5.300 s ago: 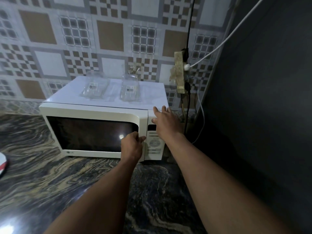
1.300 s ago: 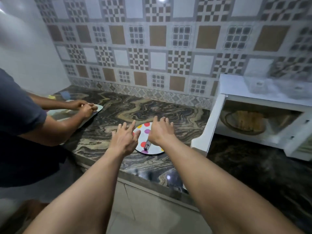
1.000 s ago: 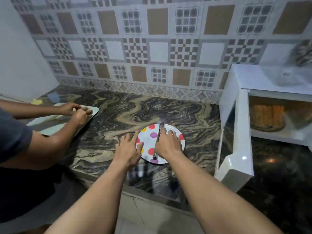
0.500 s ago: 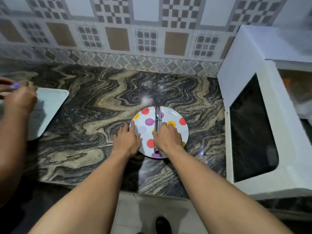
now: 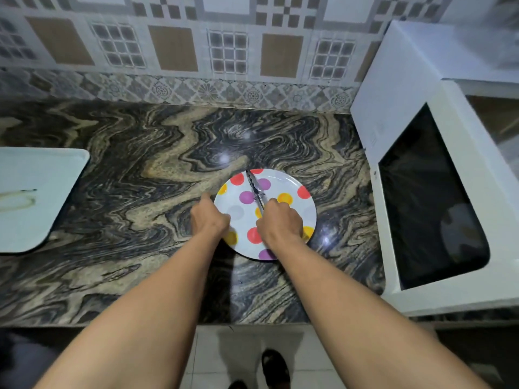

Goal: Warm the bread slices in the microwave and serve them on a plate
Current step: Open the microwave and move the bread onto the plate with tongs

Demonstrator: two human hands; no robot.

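Change since half a second ago: right hand (image 5: pixel 279 223) has gone from lying over the tongs (image 5: pixel 254 186) to fingers curled round their handle end, so it grips them; tips still lie across the dotted plate (image 5: pixel 293 179), not lifted yet. Left hand (image 5: pixel 209 217) sits at the plate's left rim, fingers bent, one finger out on the table (image 5: pixel 134 175); cannot tell if it pinches the rim or only steadies it. Other person's hands, at the white tray (image 5: pixel 36 197) a moment ago, are gone from view. Microwave (image 5: pixel 407 80) door (image 5: pixel 429 197) hangs open toward the camera. Bread slices not readable now, cavity is a blur at the right edge; a second ago they sat inside on the turntable. Judgement: warming looks done, this is the pick-up of tongs and plate before fetching the slices; plate is bare, serving not started

Table is glossy dark marble with tan swirls and lamp glare spots; plate near its front edge, just beside the door. Patterned tile wall (image 5: pixel 174 49) behind. Pale floor (image 5: pixel 247 346) and a dark shoe (image 5: pixel 275 366) below
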